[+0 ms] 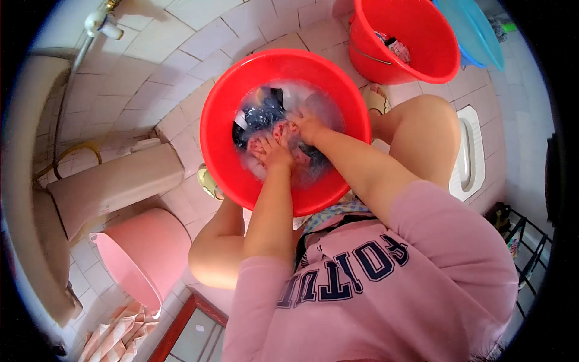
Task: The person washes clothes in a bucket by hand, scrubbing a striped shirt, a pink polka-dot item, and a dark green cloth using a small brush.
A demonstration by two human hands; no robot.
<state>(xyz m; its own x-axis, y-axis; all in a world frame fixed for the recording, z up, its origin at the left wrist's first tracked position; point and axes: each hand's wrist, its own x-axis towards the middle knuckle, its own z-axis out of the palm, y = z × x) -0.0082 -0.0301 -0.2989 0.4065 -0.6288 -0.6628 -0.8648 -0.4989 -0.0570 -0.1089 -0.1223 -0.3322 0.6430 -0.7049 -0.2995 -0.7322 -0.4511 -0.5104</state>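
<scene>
In front of me stands a round red plastic basin (217, 135) holding cloudy, soapy water (323, 102). My left hand (273, 151) grips a wet pink cloth with red spots (258, 145), its fingers spread across the fabric. Close beside it, to the right, my right hand (310, 126) has its curled fingertips on the same cloth; these are partly hidden by suds. Dark wet clothing (262, 115) lies half under water beyond my hands, with a white patch at its left side.
A red bucket (407, 27) with clothes inside stands back right, beside a blue basin (475, 31). A squat toilet (468, 154) lies to the right. Left are a tiled ledge (122, 181), a tipped pink bucket (149, 253) and a hose (68, 99). A black rack (527, 253) stands lower right.
</scene>
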